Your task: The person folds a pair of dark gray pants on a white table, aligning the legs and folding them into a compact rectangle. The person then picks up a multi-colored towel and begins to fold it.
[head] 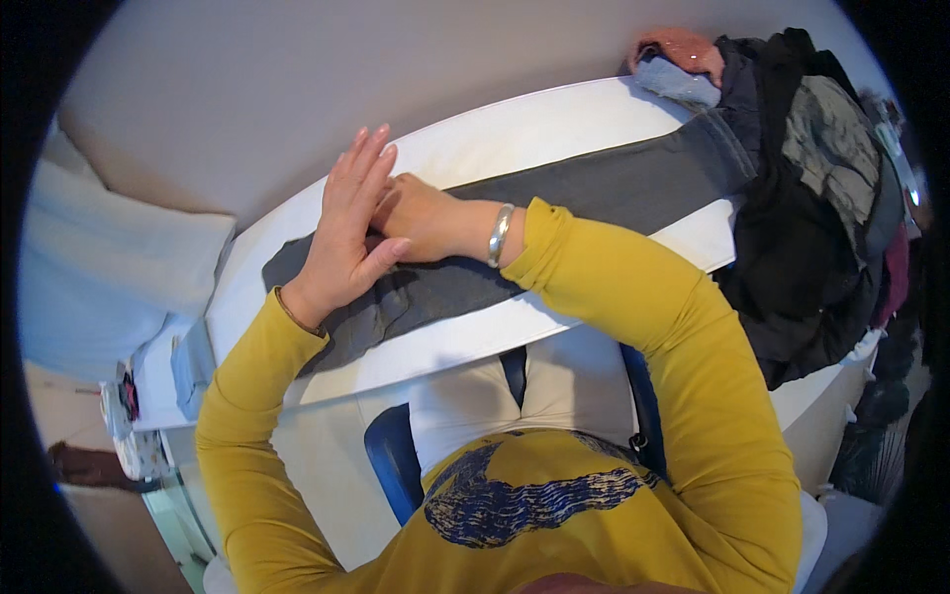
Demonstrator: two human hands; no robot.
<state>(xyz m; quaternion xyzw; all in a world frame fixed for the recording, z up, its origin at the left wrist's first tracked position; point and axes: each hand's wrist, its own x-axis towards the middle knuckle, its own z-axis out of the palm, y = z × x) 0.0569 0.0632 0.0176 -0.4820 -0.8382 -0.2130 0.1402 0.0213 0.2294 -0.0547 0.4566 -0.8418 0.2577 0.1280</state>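
Observation:
Before me a dark grey garment (594, 182), which looks like trousers folded lengthwise, lies stretched across a white tabletop (519, 137). My left hand (345, 215) is raised over its left part, fingers extended and thumb apart, holding nothing. Bent in from the right, my right hand (419, 219) meets the left palm, its fingers mostly hidden behind my left hand. Whether it grips anything or touches the cloth cannot be seen. On my right wrist is a silver bangle (500, 236); a thin bracelet (297, 312) circles the left wrist.
A large heap of dark clothes (801, 245) covers the right end of the table. Behind it lie a folded coral cloth (679, 52) and a light blue one (679, 82). On the left are a pale pillow-like item (126, 252) and a light blue folded cloth (191, 367). A wall (371, 67) rises behind.

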